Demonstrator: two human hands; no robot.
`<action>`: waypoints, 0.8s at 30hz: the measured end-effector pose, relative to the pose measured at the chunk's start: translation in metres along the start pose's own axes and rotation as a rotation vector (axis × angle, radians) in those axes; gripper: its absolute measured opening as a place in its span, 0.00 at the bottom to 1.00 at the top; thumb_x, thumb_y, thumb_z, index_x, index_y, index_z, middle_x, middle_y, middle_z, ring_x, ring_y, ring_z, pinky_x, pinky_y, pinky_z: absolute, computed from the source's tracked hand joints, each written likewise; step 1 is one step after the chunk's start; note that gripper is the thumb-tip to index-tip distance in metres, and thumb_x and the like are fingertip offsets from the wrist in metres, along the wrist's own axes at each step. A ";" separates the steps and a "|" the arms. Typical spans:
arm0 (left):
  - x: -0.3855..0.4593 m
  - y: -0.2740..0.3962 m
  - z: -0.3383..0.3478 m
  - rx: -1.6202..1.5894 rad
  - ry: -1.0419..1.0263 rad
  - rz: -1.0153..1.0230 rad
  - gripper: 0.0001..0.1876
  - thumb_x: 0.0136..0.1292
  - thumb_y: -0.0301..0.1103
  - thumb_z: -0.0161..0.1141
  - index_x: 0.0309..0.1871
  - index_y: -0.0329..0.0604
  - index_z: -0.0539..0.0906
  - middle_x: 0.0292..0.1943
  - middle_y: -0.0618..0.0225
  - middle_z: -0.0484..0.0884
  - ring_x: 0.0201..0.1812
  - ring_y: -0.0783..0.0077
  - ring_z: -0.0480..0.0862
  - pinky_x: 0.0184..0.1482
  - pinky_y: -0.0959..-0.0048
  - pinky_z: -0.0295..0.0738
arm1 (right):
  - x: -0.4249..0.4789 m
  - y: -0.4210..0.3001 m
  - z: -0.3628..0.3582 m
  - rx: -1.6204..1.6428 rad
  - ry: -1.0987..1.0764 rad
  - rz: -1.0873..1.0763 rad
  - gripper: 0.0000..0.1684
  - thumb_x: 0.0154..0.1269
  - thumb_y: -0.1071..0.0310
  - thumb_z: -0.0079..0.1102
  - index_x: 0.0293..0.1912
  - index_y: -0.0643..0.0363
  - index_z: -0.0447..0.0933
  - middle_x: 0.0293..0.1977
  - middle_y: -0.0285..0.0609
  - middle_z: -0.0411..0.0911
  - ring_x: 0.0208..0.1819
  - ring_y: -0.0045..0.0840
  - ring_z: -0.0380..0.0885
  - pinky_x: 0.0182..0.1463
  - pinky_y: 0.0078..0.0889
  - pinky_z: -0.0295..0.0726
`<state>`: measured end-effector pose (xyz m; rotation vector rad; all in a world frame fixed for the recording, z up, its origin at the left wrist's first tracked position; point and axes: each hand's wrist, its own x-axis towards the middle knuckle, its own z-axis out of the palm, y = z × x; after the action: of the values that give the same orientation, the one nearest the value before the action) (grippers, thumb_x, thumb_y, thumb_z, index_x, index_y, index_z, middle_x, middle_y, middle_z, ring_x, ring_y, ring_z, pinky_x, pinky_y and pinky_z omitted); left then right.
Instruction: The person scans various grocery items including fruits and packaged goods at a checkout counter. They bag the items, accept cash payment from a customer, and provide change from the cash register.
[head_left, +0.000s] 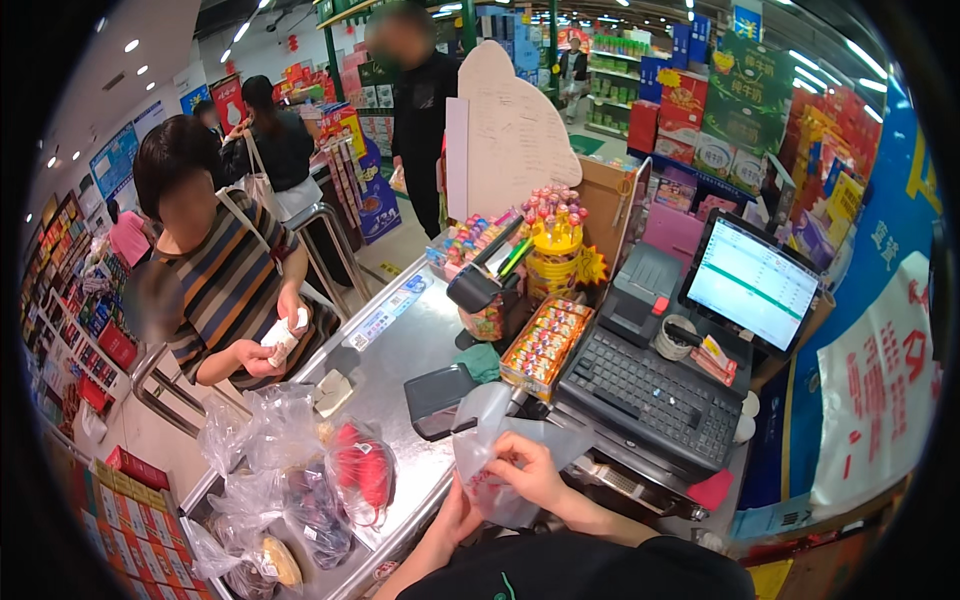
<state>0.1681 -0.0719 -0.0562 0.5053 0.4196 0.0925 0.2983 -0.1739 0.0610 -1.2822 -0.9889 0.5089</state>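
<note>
Both hands are at a translucent plastic carrier bag (517, 431) with red print, just over the near edge of the metal counter. My right hand (529, 469) pinches the bag's upper part between thumb and fingers. Lower and to the left, my left hand (459, 510) holds the bag's side, its fingertips partly hidden by the plastic. Left of the hands, on the counter, lie a clear bag of red produce (362, 465), a clear bag of dark produce (319, 510) and a bag with a yellowish item (280, 559).
A black scale platter or tray (439, 401), a green cloth (478, 363) and a candy box (546, 345) stand beyond the bag. To the right are a keyboard (649, 401) and monitor (752, 281). Across the counter (390, 375), a person in a striped top (225, 277) holds something whitish.
</note>
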 end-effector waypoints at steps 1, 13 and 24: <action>-0.006 0.002 0.014 -0.022 -0.029 0.016 0.34 0.66 0.63 0.38 0.66 0.46 0.63 0.63 0.63 0.69 0.62 0.63 0.70 0.62 0.59 0.65 | -0.001 0.004 -0.002 0.029 0.062 0.034 0.04 0.60 0.78 0.59 0.36 0.62 0.73 0.29 0.28 0.73 0.32 0.10 0.72 0.36 0.13 0.71; 0.005 -0.017 -0.001 0.035 -0.116 -0.173 0.37 0.63 0.67 0.42 0.67 0.51 0.61 0.60 0.69 0.71 0.60 0.71 0.69 0.59 0.64 0.62 | -0.004 0.007 -0.007 0.546 0.124 0.107 0.05 0.62 0.79 0.55 0.37 0.61 0.70 0.33 0.36 0.76 0.35 0.16 0.75 0.42 0.18 0.74; -0.031 0.042 0.017 0.095 0.265 0.423 0.06 0.59 0.27 0.63 0.38 0.44 0.77 0.33 0.75 0.81 0.35 0.79 0.80 0.40 0.80 0.74 | -0.001 0.011 -0.019 0.071 0.217 0.101 0.07 0.59 0.76 0.59 0.30 0.62 0.69 0.26 0.33 0.72 0.28 0.12 0.70 0.33 0.18 0.70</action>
<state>0.1476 -0.0485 -0.0113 0.6737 0.5724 0.5539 0.3155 -0.1822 0.0510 -1.2977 -0.7223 0.4672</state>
